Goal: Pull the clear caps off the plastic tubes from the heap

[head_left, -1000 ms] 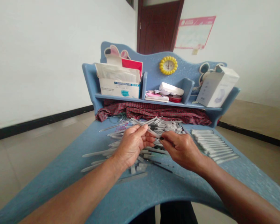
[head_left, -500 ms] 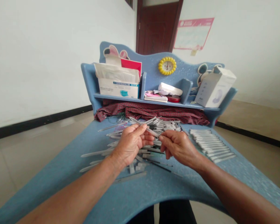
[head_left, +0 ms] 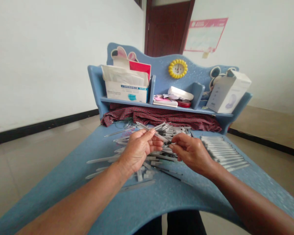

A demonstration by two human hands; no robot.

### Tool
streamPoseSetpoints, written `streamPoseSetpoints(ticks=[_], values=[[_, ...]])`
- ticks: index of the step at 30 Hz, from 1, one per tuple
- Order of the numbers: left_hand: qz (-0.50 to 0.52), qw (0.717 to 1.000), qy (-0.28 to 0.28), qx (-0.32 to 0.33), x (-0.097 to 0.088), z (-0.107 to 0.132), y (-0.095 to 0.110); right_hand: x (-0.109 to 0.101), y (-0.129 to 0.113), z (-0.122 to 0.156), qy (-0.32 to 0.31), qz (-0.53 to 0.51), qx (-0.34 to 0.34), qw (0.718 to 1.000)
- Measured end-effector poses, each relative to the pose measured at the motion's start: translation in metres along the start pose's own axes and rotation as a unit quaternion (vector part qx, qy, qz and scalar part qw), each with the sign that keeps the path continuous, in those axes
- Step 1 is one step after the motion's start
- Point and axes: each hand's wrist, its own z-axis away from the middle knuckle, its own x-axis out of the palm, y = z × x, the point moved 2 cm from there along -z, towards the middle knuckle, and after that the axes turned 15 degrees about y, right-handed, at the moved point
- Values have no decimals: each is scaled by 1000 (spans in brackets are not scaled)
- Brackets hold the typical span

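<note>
My left hand (head_left: 143,146) pinches a whitish, translucent pen barrel (head_left: 161,137) between thumb and fingers, its length slanting down to the right. At the barrel's lower right end, the thumb and forefinger of my right hand (head_left: 189,150) close around a small dark piece (head_left: 169,142). Whether that piece is a tip or the end of a refill is too small to tell. Under and around both hands lies a loose heap of pen parts (head_left: 165,129), with pale barrels, caps and dark thin refills (head_left: 171,175) among them.
A row of white pens (head_left: 224,153) lies side by side on the right of the blue desk (head_left: 71,189). Behind the heap is a checked cloth (head_left: 161,117) under a shelf holding a mask box (head_left: 124,91) and a white box (head_left: 229,93). The desk's front edge curves inward.
My right thumb and forefinger have shifted slightly right along the barrel's end, and the dark piece now shows there. My left hand keeps its hold. The whole view has shifted a little.
</note>
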Motion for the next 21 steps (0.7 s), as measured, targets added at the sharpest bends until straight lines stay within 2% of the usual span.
streamPoseSetpoints(ticks=[2,3,5,7,8,10,13,14,18,21], values=[[1,1000,-1,1,0,0,0,1,-4,0,-4,11,-17,1000],[2,1000,-3,2,0,0,0,2,-6,0,-17,-4,-5,1000],[4,1000,-10,2,1,0,0,4,-7,1,-66,-75,63,993],[5,1000,-14,2,1,0,0,6,-6,2,-116,-144,134,974],[5,1000,-14,1,1,0,-1,6,-5,2,-125,-158,149,968],[6,1000,-10,-1,1,0,-1,4,-3,2,-99,-136,128,977],[2,1000,-9,-3,1,1,-1,0,-4,3,-34,-61,50,996],[1,1000,-10,-3,1,1,-2,0,-4,3,-29,-52,37,998],[-2,1000,-13,-4,1,1,-1,4,-5,5,-92,-113,97,985],[-4,1000,-6,-4,2,2,0,5,-4,5,-77,-120,113,983]])
